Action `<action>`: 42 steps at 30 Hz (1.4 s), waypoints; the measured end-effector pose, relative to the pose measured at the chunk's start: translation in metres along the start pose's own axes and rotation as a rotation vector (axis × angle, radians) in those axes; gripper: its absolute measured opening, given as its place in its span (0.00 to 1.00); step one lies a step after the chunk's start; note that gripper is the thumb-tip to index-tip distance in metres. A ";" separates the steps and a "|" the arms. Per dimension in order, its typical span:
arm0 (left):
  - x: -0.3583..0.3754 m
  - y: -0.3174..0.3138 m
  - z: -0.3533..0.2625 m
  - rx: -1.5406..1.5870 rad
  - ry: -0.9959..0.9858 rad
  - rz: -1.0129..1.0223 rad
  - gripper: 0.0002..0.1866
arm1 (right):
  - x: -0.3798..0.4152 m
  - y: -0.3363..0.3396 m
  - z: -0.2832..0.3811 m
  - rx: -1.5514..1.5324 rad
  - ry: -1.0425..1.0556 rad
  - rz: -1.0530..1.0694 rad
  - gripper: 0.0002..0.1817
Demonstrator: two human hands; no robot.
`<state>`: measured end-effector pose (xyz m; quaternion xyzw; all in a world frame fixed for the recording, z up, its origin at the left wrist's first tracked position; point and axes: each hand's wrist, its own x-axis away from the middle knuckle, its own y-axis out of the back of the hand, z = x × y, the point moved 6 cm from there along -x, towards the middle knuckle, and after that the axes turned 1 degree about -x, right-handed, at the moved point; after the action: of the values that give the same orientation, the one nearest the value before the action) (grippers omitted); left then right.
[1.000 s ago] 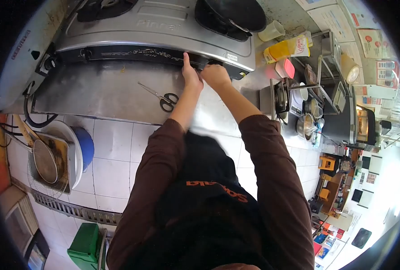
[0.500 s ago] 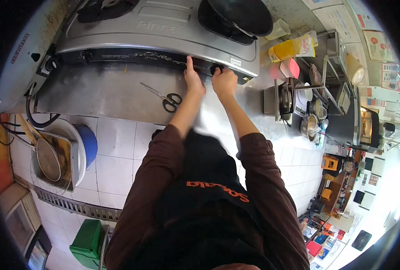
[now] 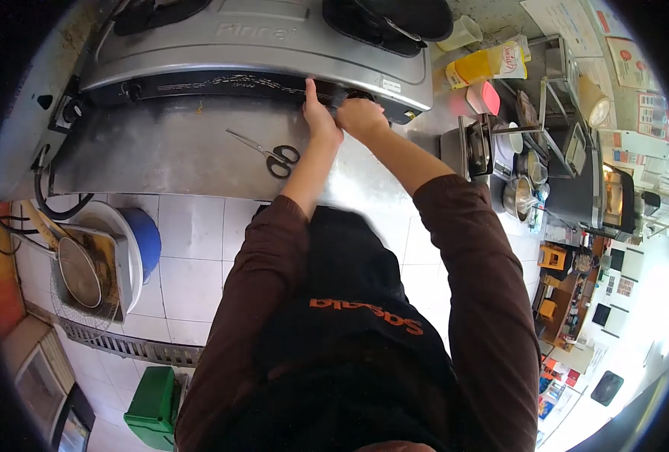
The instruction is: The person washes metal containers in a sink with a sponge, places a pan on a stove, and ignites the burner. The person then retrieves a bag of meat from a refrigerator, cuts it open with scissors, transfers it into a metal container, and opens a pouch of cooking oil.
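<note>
I stand at a grey two-burner gas stove on a steel counter. My right hand is closed over the stove knob at the right end of the stove's dark front panel; the hand hides the knob. My left hand rests just to its left, one finger stretched up against the front panel, holding nothing. A dark pan sits on the right burner. Scissors lie on the counter to the left of my left wrist.
Right of the stove are a yellow bottle, a cup, a pink-lidded tub and a rack of metal pots. On the floor at left are a blue bucket, a wire strainer and a green bin.
My right hand has turned on the knob, its wrist rolling over so that it now covers the knob that showed half a second ago. My left hand stays on the front panel.
</note>
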<state>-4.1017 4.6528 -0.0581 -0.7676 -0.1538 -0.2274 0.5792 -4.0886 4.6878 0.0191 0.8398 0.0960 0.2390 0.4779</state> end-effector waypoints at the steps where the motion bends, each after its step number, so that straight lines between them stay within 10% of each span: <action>1: -0.001 0.001 0.001 0.005 0.016 0.000 0.24 | 0.003 0.006 0.004 0.154 0.051 0.034 0.10; 8: -0.002 0.001 -0.002 0.005 -0.058 0.019 0.26 | 0.006 -0.007 0.000 0.247 0.108 -0.179 0.10; 13: 0.002 0.002 -0.005 -0.086 -0.099 0.003 0.42 | 0.043 -0.032 -0.045 -1.107 -0.759 -0.363 0.16; 17: -0.001 0.008 -0.003 -0.068 -0.067 0.029 0.41 | 0.044 -0.050 -0.036 -1.217 -0.944 -0.486 0.18; 33: 0.011 0.017 -0.006 -0.029 -0.058 0.028 0.26 | 0.044 -0.015 -0.035 -0.878 -0.863 -0.346 0.16; 42: 0.011 0.011 -0.006 -0.004 -0.049 0.048 0.22 | 0.009 0.000 0.001 -0.237 -0.176 -0.006 0.08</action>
<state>-4.0881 4.6434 -0.0598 -0.7775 -0.1490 -0.1948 0.5790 -4.0801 4.6903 0.0218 0.7948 0.0273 0.1727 0.5811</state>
